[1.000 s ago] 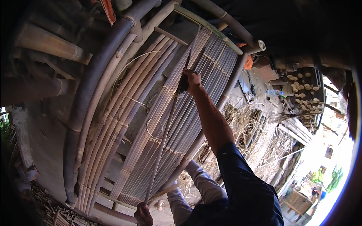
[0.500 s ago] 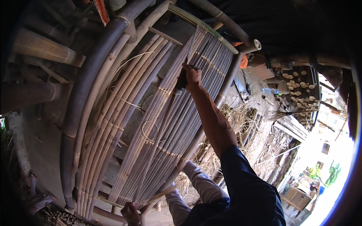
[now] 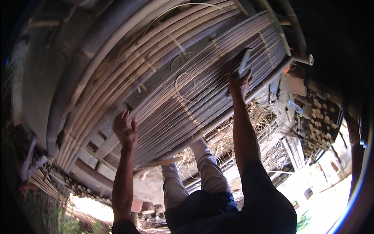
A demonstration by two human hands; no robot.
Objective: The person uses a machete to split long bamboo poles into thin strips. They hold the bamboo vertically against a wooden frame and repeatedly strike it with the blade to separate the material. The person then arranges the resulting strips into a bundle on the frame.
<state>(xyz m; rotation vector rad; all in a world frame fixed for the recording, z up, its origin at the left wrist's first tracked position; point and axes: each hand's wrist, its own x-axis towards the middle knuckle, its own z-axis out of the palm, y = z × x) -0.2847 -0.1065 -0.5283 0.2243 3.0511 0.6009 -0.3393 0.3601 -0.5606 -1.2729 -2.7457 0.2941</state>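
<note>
A bamboo bench frame (image 3: 233,128) lies before me, its seat made of long narrow bamboo slats (image 3: 163,128) tied across by pale bindings. My right hand (image 3: 240,85) is closed around what looks like a knife, its flat grey blade (image 3: 244,61) pointing up and away above the far right slats. Over the left end of the slats, my left hand (image 3: 126,128) is raised with its fingers apart and nothing in it. A thin pale cane strip (image 3: 177,84) curls in a loop on the middle of the seat.
Thick bamboo poles (image 3: 66,105) form the far left side of the frame. Beyond the right edge lie a heap of shavings (image 3: 261,121), a plastic bottle (image 3: 295,106), a twig broom (image 3: 290,133) and several round bamboo pieces (image 3: 319,117). Cut poles (image 3: 87,190) are stacked at lower left.
My left hand has risen from the frame's near end and opened. The right hand has drawn away from the slats, the blade now showing. My view has turned, shifting the bench.
</note>
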